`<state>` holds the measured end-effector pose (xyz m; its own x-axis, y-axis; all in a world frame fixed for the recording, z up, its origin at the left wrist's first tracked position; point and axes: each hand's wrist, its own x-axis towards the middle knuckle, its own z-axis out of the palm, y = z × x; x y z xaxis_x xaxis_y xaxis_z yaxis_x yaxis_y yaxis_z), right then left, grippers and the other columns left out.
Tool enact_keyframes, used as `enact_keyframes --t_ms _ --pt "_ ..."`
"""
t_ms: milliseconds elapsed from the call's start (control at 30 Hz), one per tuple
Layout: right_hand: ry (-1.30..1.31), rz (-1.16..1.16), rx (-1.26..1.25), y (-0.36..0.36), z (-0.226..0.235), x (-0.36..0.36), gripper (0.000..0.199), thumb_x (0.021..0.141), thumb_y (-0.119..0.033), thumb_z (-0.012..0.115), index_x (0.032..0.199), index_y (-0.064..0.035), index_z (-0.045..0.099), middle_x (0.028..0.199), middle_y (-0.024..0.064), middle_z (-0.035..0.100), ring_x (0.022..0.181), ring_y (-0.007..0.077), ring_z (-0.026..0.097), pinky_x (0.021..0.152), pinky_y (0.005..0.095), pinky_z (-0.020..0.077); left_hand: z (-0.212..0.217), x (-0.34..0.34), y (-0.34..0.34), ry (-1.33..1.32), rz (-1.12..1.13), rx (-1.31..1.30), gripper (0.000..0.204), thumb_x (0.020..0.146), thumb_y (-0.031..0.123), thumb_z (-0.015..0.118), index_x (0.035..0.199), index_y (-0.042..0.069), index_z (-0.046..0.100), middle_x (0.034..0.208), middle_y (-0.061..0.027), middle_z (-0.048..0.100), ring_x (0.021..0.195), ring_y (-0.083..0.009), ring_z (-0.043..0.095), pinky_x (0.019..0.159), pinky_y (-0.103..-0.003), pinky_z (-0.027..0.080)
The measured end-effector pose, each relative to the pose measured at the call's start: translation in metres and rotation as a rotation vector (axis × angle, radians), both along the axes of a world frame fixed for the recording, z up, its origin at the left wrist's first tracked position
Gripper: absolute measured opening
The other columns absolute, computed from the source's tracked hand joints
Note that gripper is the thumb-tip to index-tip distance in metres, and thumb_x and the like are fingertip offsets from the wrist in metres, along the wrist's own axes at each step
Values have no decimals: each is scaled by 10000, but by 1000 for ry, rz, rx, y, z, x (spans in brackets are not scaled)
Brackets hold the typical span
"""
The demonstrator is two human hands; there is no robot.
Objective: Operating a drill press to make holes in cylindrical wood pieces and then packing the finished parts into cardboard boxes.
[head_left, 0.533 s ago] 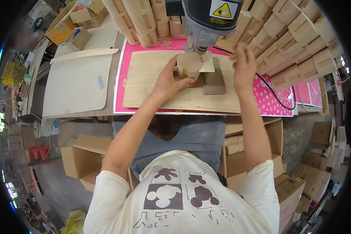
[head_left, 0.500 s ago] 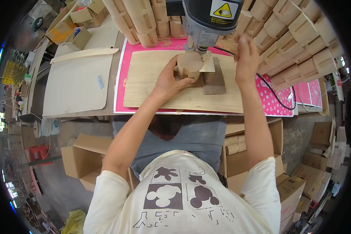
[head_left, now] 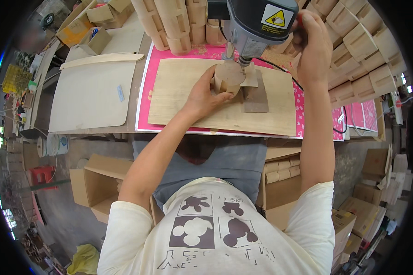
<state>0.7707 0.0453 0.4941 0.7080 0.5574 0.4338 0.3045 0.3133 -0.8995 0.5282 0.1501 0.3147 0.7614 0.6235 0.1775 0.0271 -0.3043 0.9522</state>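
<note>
One drill press (head_left: 250, 36), one stool (head_left: 42, 176), one held cylinder (head_left: 229, 73), perhaps six boxed cylinders (head_left: 283, 173).

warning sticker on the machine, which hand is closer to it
Right. The right hand is raised just right of the sticker; the left hand is farther off, below and to the left, gripping the cylinder.

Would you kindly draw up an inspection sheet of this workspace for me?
Surface: pale wooden board over a pink sheet.
Job's things: round wooden block, upright by the lower end of the machine.
Clutter: small blue item and open box, to the left.
Hands: left hand grips the block; right hand at the machine's right side, grip unclear.
Cables: black cable passing behind the right forearm.
Surroundings: stacked wooden pieces, cardboard boxes.
</note>
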Motion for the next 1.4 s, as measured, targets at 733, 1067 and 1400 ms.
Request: enact_keyframes --t_ms 733,1067,1400 --pt "29 103 -67 53 -5 45 367 1164 -434 674 1247 -99 799 941 -54 696 773 66 563 685 279 429 0 -3 -1 5 38 46 915 929 149 985 1697 66 495 1532 -147 678 1370 -255 658 1156 -406 537" --pt "-678 -356 -4 -38 -96 26 350 1208 -348 645 1371 -54 742 1213 55 746 1080 168 698 964 344 577 3 -1 -5 85 175 64 919 838 240 1017 1618 46 574 1430 -141 746 1324 -268 704 1132 -418 572" --pt "-243 218 -394 -158 -165 -167 651 950 -320 880 1454 8 631 1369 260 668 1283 481 668 1110 512 554 18 -90 -109 50 89 -210 992 786 17 945 1641 39 441 1538 -149 598 1427 -299 630 1211 -470 526"
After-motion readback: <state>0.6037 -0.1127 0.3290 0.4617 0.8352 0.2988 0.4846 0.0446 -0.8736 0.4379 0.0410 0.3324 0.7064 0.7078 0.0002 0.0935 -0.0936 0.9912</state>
